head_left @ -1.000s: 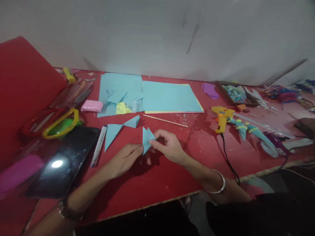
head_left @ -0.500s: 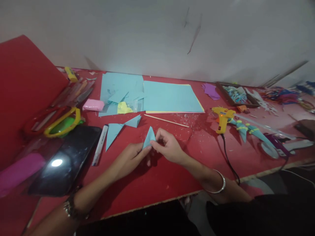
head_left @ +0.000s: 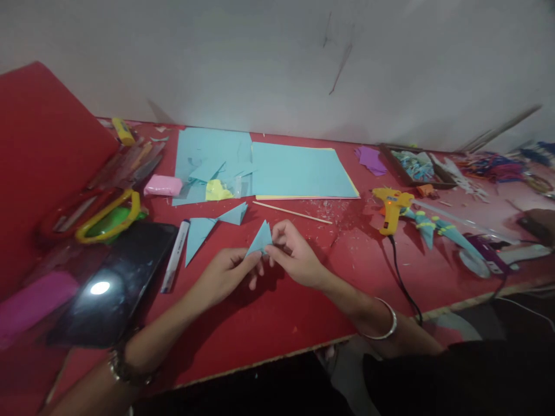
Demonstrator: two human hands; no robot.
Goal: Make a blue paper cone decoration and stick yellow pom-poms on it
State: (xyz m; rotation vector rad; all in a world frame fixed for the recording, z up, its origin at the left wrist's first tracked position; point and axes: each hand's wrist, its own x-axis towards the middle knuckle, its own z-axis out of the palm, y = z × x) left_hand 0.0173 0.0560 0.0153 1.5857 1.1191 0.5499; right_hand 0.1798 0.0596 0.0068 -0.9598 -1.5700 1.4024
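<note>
A small folded piece of light blue paper (head_left: 261,238), pointed at the top, is held between both hands above the red table (head_left: 260,323). My left hand (head_left: 228,273) pinches its lower left side, thumb in front. My right hand (head_left: 297,254) pinches its right side between thumb and fingers. To the left lie blue paper triangles (head_left: 199,234) and a white marker (head_left: 176,257). Behind the hands is a thin wooden stick (head_left: 292,212). The lower part of the folded paper is partly hidden by the thumbs.
Blue sheets (head_left: 299,170) lie at the back. A yellow glue gun (head_left: 391,208) with a black cable stands right, near a box of scraps (head_left: 411,166). On the left are a dark phone-like slab (head_left: 117,289), yellow-handled scissors (head_left: 108,219) and a pink packet (head_left: 163,185).
My left hand has shifted slightly left and its thumb sits lower on the folded paper. More of the paper's left side shows, and its tip looks split in two.
</note>
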